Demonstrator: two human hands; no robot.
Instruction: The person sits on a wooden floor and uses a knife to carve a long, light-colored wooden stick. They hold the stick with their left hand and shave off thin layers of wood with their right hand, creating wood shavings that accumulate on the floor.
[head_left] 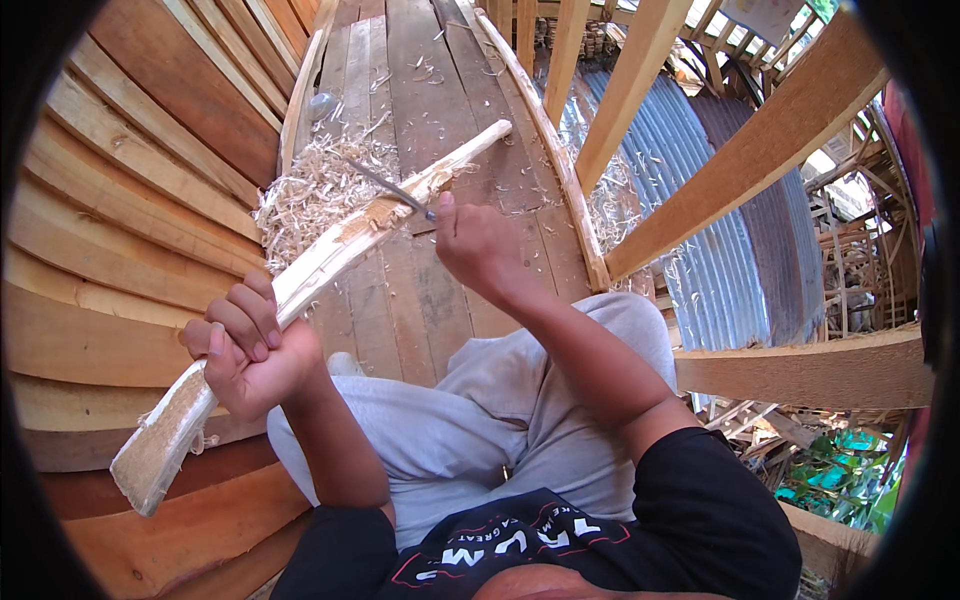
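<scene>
A long, pale, partly carved piece of wood point(330, 250) runs slantwise from low on the left to the middle of the floor, wide at the near end and narrower at the far end. Wrapped round its nearer part, my left hand point(255, 345) is closed on it. My right hand point(482, 245) is a fist beside the far half, gripping a knife whose long, thin dark blade point(385, 184) lies across the wood. The knife's handle is hidden in my fingers. Rough, freshly cut patches show on the wood around the blade.
A heap of curled shavings point(325, 190) lies on the plank floor point(415, 70), left of the wood. A curved plank wall point(110, 240) rises at my left. At my right stand wooden posts point(740, 150), with corrugated metal sheets point(705, 220) beyond. My crossed legs point(480, 400) are beneath my arms.
</scene>
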